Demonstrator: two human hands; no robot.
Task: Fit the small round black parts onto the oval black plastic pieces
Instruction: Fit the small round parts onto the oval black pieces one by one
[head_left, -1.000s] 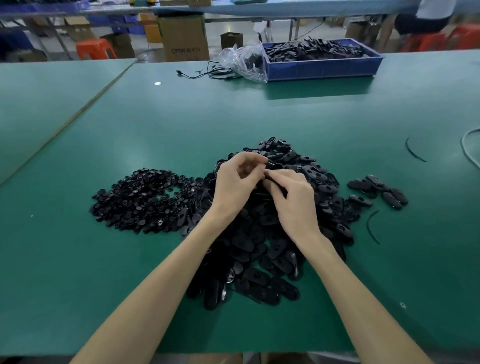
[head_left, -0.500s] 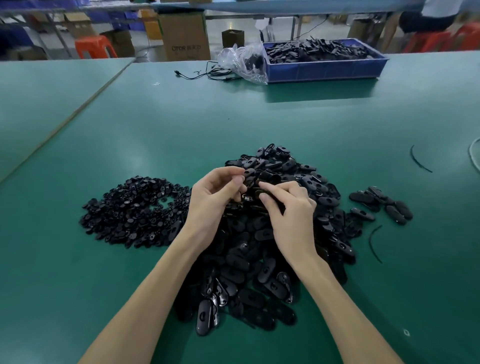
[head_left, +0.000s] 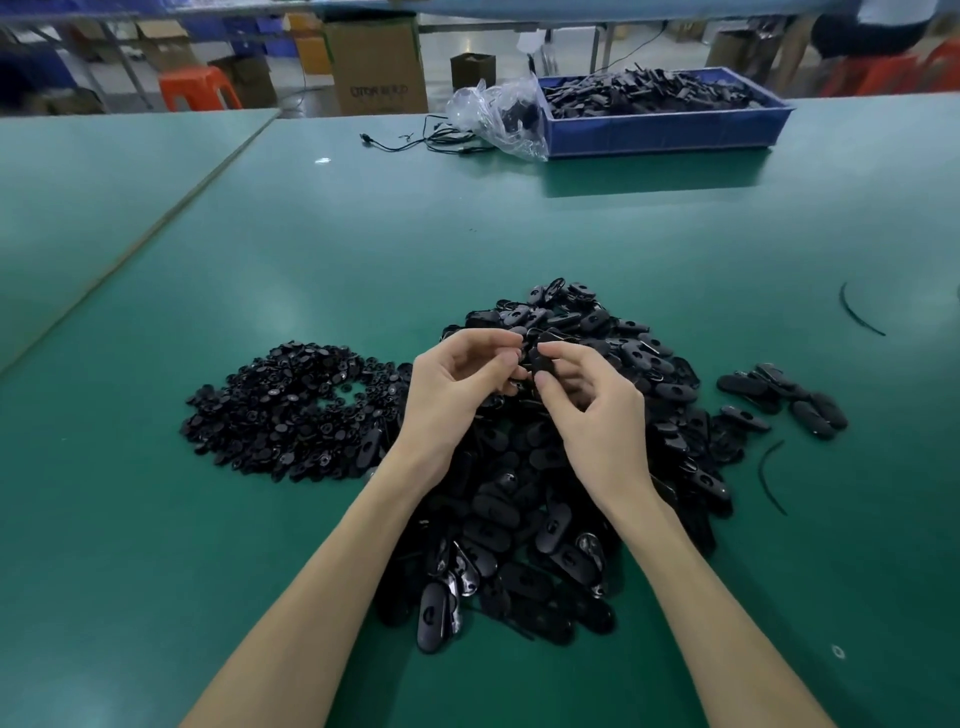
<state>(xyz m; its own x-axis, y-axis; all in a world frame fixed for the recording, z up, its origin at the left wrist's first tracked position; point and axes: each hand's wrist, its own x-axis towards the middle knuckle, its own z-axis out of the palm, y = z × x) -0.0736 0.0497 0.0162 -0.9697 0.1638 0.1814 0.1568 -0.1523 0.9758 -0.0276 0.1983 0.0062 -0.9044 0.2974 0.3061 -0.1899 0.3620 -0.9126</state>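
A big heap of oval black plastic pieces (head_left: 566, 499) covers the middle of the green table (head_left: 363, 249). Left of it lies a flatter pile of small round black parts (head_left: 291, 410). Both hands hover over the heap's far half. My right hand (head_left: 592, 410) pinches one oval piece (head_left: 544, 358) upright between thumb and fingers. My left hand (head_left: 457, 384) has its fingertips curled against that piece's left edge; whether a round part sits in them is hidden. A few oval pieces (head_left: 779, 400) lie apart on the right.
A blue bin (head_left: 660, 130) full of black parts stands at the far edge, with a clear plastic bag (head_left: 498, 119) and a thin black cable (head_left: 415, 140) to its left. Two black curved strips (head_left: 769, 478) (head_left: 857, 312) lie on the right. Boxes and red stools stand beyond the table.
Both hands have drawn slightly apart and turned palm-up. The oval piece now stands upright in my right fingers, with my left fingertips meeting it from the side.
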